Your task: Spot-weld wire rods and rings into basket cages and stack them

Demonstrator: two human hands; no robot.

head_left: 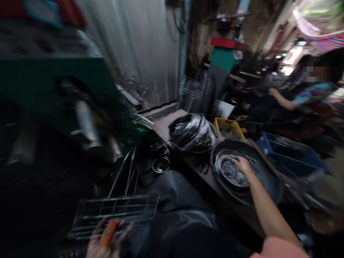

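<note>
My right hand [243, 165] reaches forward into a shallow metal bowl [228, 179] of small metal pieces, which sits inside a wide dark pan [268, 168]. Its fingers curl down among the pieces; what they hold is hidden. My left hand [106, 240] is low at the bottom edge, under a wire grid rack [115, 213], fingers spread beneath the wires. One finger wears an orange cover. The whole picture is smeared by motion.
A stack of black and silver rings [192, 132] lies on the bench beside a yellow crate [228, 127]. A blue crate [290, 154] stands to the right. A green machine [67, 89] fills the left. Another person [309, 93] sits at back right.
</note>
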